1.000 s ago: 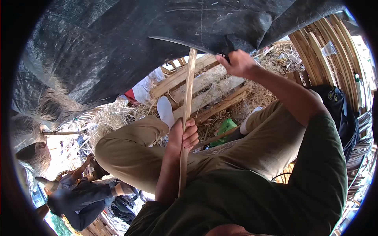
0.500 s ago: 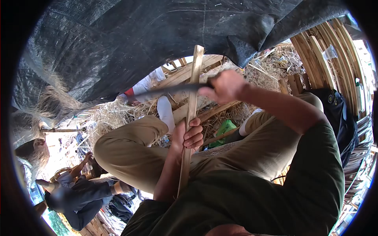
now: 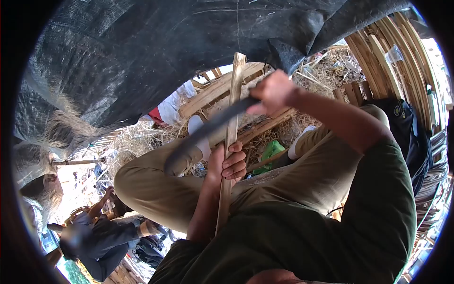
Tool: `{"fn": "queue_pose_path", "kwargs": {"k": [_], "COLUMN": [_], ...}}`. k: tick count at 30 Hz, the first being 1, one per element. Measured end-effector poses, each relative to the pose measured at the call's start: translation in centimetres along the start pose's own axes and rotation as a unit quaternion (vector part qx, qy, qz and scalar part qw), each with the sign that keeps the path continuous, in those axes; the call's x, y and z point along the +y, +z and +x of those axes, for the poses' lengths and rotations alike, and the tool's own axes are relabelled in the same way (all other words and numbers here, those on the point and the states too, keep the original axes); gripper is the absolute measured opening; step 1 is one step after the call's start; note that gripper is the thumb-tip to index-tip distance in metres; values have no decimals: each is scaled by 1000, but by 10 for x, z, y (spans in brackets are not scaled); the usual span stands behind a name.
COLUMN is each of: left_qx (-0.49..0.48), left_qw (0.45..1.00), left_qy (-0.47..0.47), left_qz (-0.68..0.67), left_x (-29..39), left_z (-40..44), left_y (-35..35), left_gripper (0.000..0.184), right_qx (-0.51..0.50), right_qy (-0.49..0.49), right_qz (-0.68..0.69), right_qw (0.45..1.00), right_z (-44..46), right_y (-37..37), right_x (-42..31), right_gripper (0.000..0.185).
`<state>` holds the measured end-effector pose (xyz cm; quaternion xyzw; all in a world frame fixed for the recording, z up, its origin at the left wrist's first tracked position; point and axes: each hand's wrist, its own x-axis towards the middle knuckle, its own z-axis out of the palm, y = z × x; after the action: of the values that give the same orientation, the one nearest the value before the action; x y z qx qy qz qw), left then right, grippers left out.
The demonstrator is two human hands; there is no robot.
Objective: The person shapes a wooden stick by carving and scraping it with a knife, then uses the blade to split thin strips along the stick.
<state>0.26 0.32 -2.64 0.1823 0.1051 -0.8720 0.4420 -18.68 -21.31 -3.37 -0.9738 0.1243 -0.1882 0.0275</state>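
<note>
A big dark sheet (image 3: 142, 47) hangs over the top of everything. Under it are the person's own legs in tan trousers (image 3: 161, 184), bent and spread apart. Another person (image 3: 104, 236) sits off to the left, well apart. At the right is a black bag (image 3: 404, 123).

Between the knees stands a long wood stick (image 3: 237, 78). It leans a little, and its low end is by the green shirt (image 3: 293, 241). A long dark blade (image 3: 203, 132) crosses over the stick (it is blurry, so I can't tell if they touch). The left hand (image 3: 229, 163) is curled tight around the stick, below the blade. The right hand (image 3: 274, 92) is closed around the blade's handle, which is mostly hidden.

The blade could slide down the stick and cut the left fingers, I think, if it bites badly or the stick twists. Its far end points over the bent left leg, so a slip or a loose right grip could nick the leg too.
</note>
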Motion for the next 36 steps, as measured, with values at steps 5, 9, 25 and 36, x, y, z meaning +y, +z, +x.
{"fn": "queue_pose_path", "kwargs": {"k": [5,9,25,36], "left_qx": [-13,-33,235,262], "left_qw": [1000,999,922,901], "left_qy": [2,8,120,176], "left_qz": [5,19,285,297], "left_x": [1,6,-3,8], "left_z": [-1,2,1,-1], "left_y": [-2,-4,5,16], "left_gripper": [30,30,40,35], "right_qx": [-173,-57,-325,-109], "right_qy": [376,70,333,82], "right_qz": [-21,39,42,105], "right_qw": [910,995,884,985], "right_z": [16,0,28,-10], "right_y": [-29,-7,-27,9], "right_x": [38,-4,5,-3], "right_gripper": [81,58,78,59]}}
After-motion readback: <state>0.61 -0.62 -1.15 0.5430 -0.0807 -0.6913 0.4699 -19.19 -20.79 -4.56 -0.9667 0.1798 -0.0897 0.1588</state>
